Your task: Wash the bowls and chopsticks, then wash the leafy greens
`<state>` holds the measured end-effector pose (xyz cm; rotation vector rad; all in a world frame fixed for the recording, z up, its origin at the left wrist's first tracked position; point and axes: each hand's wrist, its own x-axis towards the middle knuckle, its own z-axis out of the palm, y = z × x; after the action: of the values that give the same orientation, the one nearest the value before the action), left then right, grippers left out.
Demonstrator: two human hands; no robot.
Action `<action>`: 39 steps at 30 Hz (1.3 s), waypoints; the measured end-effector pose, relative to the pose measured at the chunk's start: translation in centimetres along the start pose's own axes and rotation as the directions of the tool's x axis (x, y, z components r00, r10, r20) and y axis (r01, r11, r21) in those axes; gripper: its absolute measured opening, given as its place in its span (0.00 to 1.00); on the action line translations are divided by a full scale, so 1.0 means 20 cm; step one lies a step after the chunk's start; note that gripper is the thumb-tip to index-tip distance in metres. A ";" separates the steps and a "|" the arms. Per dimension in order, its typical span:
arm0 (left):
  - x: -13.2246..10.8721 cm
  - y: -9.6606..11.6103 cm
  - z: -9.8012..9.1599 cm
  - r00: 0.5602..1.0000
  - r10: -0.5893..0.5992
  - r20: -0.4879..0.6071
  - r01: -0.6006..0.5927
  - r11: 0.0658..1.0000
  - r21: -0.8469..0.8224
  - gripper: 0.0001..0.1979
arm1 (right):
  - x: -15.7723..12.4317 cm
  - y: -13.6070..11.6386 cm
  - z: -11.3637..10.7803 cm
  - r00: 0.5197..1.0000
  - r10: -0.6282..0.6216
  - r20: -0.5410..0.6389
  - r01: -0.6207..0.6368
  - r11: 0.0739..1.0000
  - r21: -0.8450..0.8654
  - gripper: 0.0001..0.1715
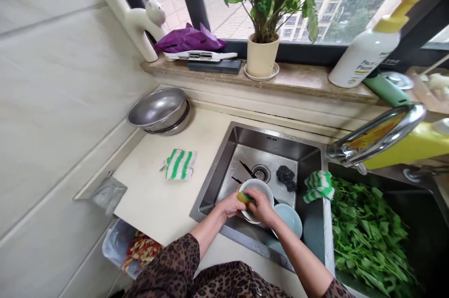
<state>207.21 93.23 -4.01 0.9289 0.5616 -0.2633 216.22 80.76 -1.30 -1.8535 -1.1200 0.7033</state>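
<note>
Left hand (229,205) held round white bowl (258,186) by its nine o'clock rim in rectangular steel sink (242,160); right hand (260,206), nearer four o'clock, gripped yellow-and-green sponge (244,197) at its own ten o'clock.

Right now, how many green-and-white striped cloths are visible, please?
2: one cloth lies on the counter, and another cloth is draped over the sink divider.

Soft daylight from the window (213,3) brightens the bench (140,190) and glints off the chrome faucet (342,152) — the right-hand basin (424,214) sinking into dark shadow — while wide-angle distortion leans the white pump bottle (366,57) outward near the right edge.
</note>
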 end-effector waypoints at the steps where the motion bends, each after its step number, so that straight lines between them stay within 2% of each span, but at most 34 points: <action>1: 0.00 0.00 0.00 1.000 0.009 0.024 -0.009 1.000 0.007 0.37 | -0.03 -0.01 -0.02 0.999 -0.014 0.051 0.016 0.999 -0.031 0.23; 4: -0.01 -0.03 0.02 0.996 0.003 0.085 -0.004 1.000 0.013 0.41 | -0.10 -0.05 -0.06 0.989 -0.046 0.144 0.074 0.978 -0.194 0.18; 8: 0.00 -0.08 0.05 0.996 -0.052 0.075 0.052 0.999 0.000 0.43 | -0.14 -0.04 -0.07 0.984 -0.118 0.136 0.169 0.866 -0.470 0.10; 11: 0.02 -0.11 0.06 0.994 -0.093 0.060 0.092 0.995 0.024 0.44 | -0.14 -0.01 -0.06 0.965 -0.186 0.187 0.259 0.802 -0.538 0.05; 13: 0.02 -0.11 0.07 0.993 -0.109 0.048 0.107 0.993 0.051 0.45 | -0.14 -0.01 -0.07 0.966 -0.173 0.194 0.254 0.784 -0.566 0.06; 15: 0.01 -0.09 0.08 0.994 -0.108 0.007 0.107 0.991 0.083 0.44 | -0.16 -0.01 -0.10 0.988 -0.101 0.119 0.152 0.794 -0.588 0.07; 17: -0.02 -0.07 0.10 0.997 -0.068 -0.037 0.072 0.991 0.114 0.39 | -0.19 -0.02 -0.12 0.998 0.012 -0.059 -0.043 0.830 -0.557 0.09; 19: -0.04 -0.04 0.12 0.998 0.006 -0.059 0.003 0.989 0.147 0.33 | -0.22 -0.02 -0.12 0.951 0.140 -0.275 -0.254 0.859 -0.444 0.10; 21: -0.06 -0.04 0.14 0.993 0.093 -0.070 -0.078 0.979 0.187 0.30 | -0.22 0.00 -0.09 0.872 0.229 -0.433 -0.379 0.876 -0.299 0.09; 23: -0.05 -0.05 0.16 0.978 0.179 -0.102 -0.148 0.954 0.261 0.31 | -0.20 0.01 -0.03 0.827 0.247 -0.505 -0.378 0.909 -0.175 0.08; 25: -0.04 -0.07 0.16 0.957 0.261 -0.130 -0.203 0.917 0.344 0.33 | -0.16 0.01 0.04 0.831 0.208 -0.517 -0.286 0.955 -0.076 0.10; 27: -0.02 -0.09 0.16 0.941 0.295 -0.168 -0.215 0.901 0.378 0.34 | -0.14 0.00 0.08 0.858 0.161 -0.487 -0.182 0.983 0.004 0.13; 29: 0.00 -0.09 0.15 0.935 0.287 -0.210 -0.198 0.911 0.362 0.35 | -0.13 -0.01 0.09 0.907 0.117 -0.404 -0.105 0.993 0.052 0.16; 33: 0.01 -0.06 0.14 0.935 0.307 -0.176 -0.232 0.908 0.349 0.32 | -0.15 0.00 0.04 0.993 0.017 -0.121 -0.018 1.000 -0.010 0.12; 35: 0.00 -0.04 0.15 0.938 0.314 -0.144 -0.249 0.904 0.348 0.30 | -0.17 0.01 0.00 0.999 -0.011 0.039 0.016 0.993 -0.116 0.10; 39: 0.00 -0.02 0.16 0.944 0.319 -0.089 -0.255 0.870 0.421 0.27 | -0.22 0.01 -0.08 0.958 -0.025 0.285 0.138 0.914 -0.382 0.08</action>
<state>208.12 90.45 -2.73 1.4331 0.5109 -0.0328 215.65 76.27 -0.43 -2.0717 -1.6132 0.7401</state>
